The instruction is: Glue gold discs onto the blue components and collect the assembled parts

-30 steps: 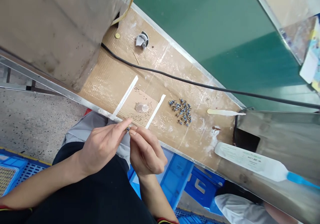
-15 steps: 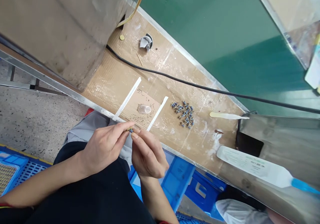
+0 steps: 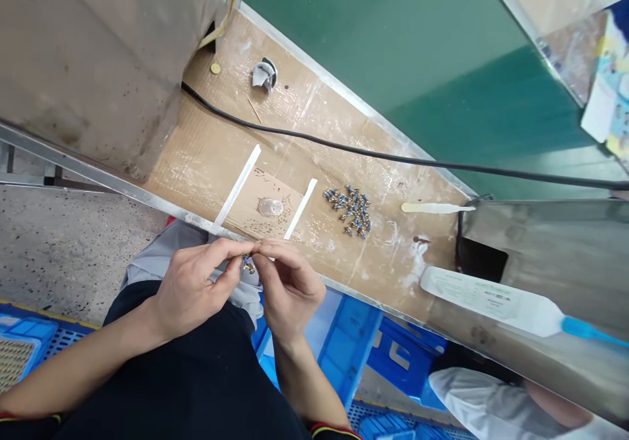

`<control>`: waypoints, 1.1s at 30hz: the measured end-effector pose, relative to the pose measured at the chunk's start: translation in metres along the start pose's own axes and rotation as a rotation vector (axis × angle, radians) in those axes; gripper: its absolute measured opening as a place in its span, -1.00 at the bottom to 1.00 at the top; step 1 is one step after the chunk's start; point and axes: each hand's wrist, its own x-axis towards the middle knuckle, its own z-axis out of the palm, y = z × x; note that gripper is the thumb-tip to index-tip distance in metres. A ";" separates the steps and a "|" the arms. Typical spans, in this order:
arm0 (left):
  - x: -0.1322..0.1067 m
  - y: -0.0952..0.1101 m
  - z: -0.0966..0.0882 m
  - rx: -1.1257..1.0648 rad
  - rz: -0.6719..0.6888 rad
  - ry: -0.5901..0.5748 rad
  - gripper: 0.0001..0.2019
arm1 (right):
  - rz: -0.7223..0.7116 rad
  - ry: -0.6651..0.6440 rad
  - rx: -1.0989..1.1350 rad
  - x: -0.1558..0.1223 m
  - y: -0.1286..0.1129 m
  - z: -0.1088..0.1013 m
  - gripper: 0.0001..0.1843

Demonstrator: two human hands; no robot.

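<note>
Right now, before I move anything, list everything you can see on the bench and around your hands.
Cardboard bench cover: 1, tan, under the items below
Small parts pile: many, blue and brass, right of the strips
White strips: 2, white, on the cardboard
Clear disc: 1, clear, between the strips
Cable: 1, black, across the cardboard
Wooden stick: 1, pale, right end
Crumpled scrap: 1, grey, far end
Crate: 1, blue, below the bench
Small part: at least 1, blue and brass, between the hands
Left hand: 1, at the small part
Right hand: 1, at the small part

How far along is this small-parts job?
Looks done: thin dark slivers lie scattered on a brown cardboard patch, perhaps trimmings. In hand: a tiny blue-and-brass part, pinched between left hand and right hand. Left: a loose pile of matching blue-and-brass parts.
</note>
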 end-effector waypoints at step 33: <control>-0.021 -0.006 0.042 -0.175 -0.417 -0.448 -0.52 | -0.035 0.230 -0.110 -0.068 0.021 -0.041 -0.51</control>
